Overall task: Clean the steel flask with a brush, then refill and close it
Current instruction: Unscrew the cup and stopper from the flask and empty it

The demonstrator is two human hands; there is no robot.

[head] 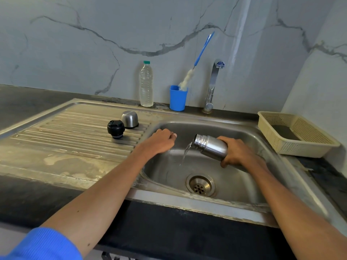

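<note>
My right hand grips the steel flask by its lower body and tips it sideways over the sink basin, mouth to the left. A thin stream of water runs from the mouth into the basin. My left hand rests curled on the basin's left rim and holds nothing. On the ribbed drainboard stand the black stopper and the steel cup lid. The bottle brush, blue-handled with white bristles, stands in a blue cup by the wall.
A clear plastic water bottle with a green cap stands left of the blue cup. The chrome tap rises behind the basin. A cream plastic basket sits on the counter at the right. The drain lies at the basin's bottom.
</note>
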